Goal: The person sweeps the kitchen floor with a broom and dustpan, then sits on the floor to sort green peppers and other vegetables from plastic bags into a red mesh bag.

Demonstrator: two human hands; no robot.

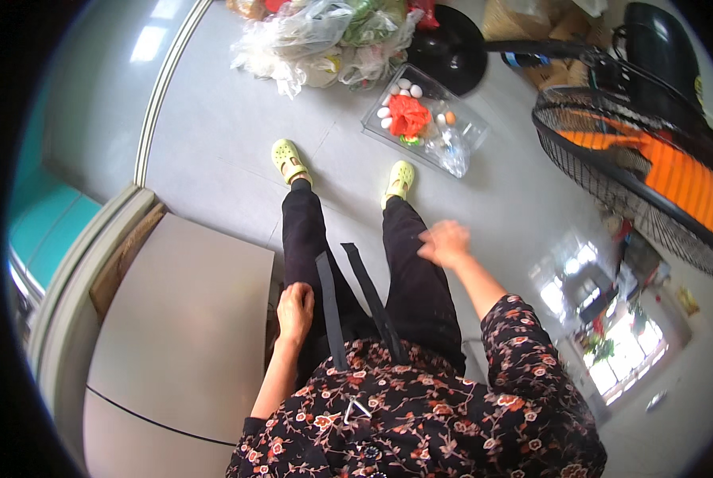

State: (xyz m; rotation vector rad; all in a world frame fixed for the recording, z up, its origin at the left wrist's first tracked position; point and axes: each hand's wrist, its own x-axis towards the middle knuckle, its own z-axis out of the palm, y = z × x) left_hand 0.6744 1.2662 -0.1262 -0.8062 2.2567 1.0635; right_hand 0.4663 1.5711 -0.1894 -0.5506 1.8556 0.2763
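My left hand [296, 310] hangs over my left thigh, beside the grey cabinet-like panel, its fingers loosely curled with nothing visible in them. My right hand [445, 244], somewhat blurred, is above my right knee; no held object shows, and its finger pose is unclear. Beyond my feet in yellow-green clogs [400, 179], a clear plastic bin [375, 128] on the floor holds several white eggs [415, 91], a brown egg [450, 118], a red plastic bag [409, 116] and a clear plastic bag [450, 152]. Two dark straps [368, 287] hang from my waist.
A large grey panel [183, 322] stands at my left, by a door track [164, 95]. Filled plastic bags [308, 36] lie ahead, next to the round black base [452, 51] of a fan. The fan's wire cage [607, 197] with orange blades [691, 179] lies to the right.
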